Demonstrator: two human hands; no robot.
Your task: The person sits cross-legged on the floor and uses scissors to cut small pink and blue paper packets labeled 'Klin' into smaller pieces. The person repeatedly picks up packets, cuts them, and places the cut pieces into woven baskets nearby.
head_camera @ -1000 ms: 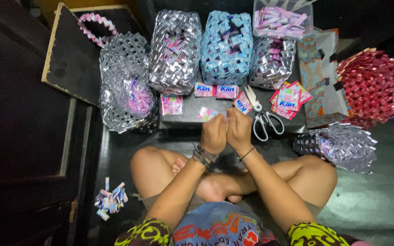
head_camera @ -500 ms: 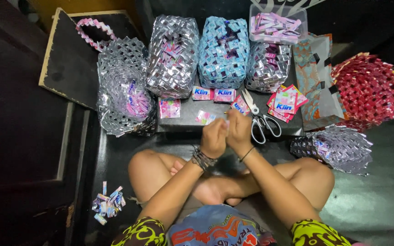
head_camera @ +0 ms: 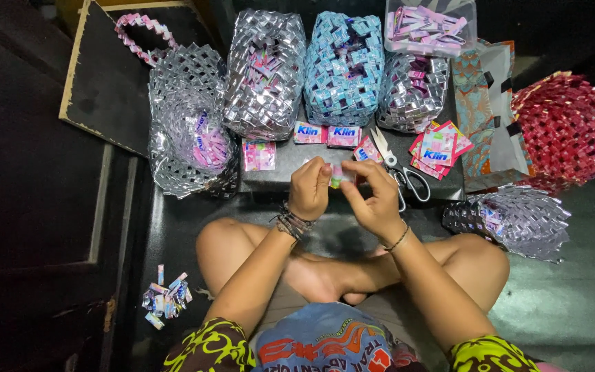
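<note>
Just above your crossed legs, both hands, left point(head_camera: 310, 187) and right point(head_camera: 373, 196), pinch the small folded wrapper strip point(head_camera: 337, 174) between them; keep each grip tight near the crease so folds stay crisp.

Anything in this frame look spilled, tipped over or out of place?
A small heap of folded wrapper strips lies alone on the floor beside the person's left knee, away from the other materials. One silver woven basket lies on its side near the right knee. Nothing looks damaged.

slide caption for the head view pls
Both hands, left hand and right hand, pinch a small folded wrapper strip before woven foil baskets.
</note>
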